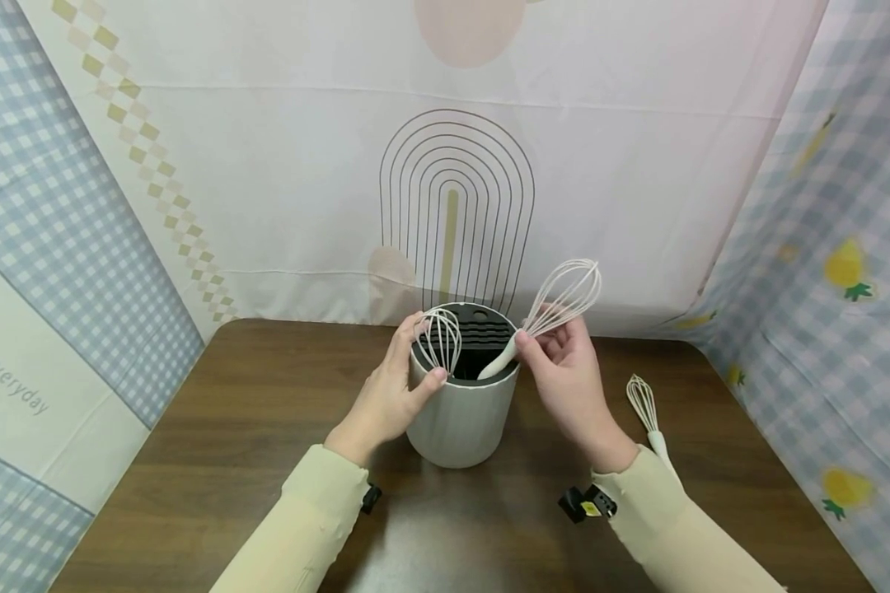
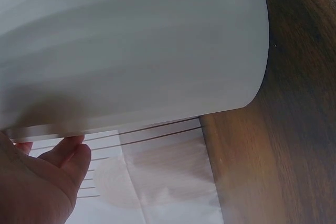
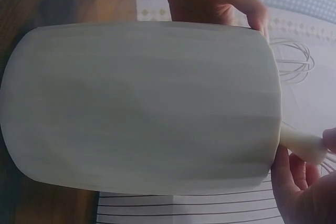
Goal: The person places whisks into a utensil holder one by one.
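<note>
A light grey utensil holder (image 1: 460,424) with a black slotted top stands upright on the table. My left hand (image 1: 389,391) grips its upper left side, thumb at the front rim and fingers round the far side. One whisk (image 1: 442,339) stands in the holder beside that hand, wires up, its handle hidden inside. With my right hand (image 1: 567,379) I pinch a larger whisk (image 1: 569,292) where handle meets wires. Its handle slants down into the holder's opening, and the wires point up and right. In the right wrist view the holder's wall (image 3: 142,108) hides the handle's lower end.
A smaller whisk (image 1: 644,403) lies on the brown wooden table (image 1: 267,428), right of my right wrist and partly behind the sleeve. A patterned white cloth (image 1: 304,181) hangs behind the table, and blue checked cloths (image 1: 823,329) hang at both sides.
</note>
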The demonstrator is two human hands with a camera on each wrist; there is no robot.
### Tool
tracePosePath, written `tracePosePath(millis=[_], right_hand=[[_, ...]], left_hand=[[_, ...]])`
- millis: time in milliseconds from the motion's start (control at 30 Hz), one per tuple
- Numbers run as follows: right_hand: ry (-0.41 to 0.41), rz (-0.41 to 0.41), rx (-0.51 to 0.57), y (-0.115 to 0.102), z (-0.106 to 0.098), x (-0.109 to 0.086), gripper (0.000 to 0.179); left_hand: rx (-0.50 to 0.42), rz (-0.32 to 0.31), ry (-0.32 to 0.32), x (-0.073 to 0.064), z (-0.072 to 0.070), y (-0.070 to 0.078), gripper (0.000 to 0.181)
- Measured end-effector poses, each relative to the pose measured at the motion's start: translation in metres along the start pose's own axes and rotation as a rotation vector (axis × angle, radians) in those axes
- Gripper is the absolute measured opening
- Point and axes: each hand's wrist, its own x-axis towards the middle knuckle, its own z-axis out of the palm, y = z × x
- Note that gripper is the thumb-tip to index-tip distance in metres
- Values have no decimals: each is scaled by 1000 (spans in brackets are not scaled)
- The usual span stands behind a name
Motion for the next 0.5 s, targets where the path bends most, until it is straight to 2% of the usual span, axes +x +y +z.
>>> tracePosePath(millis=[500], right_hand=[[-49,-35,-88,1,1,-5,52]], left_hand=[[0,26,13,0,0,1,73]])
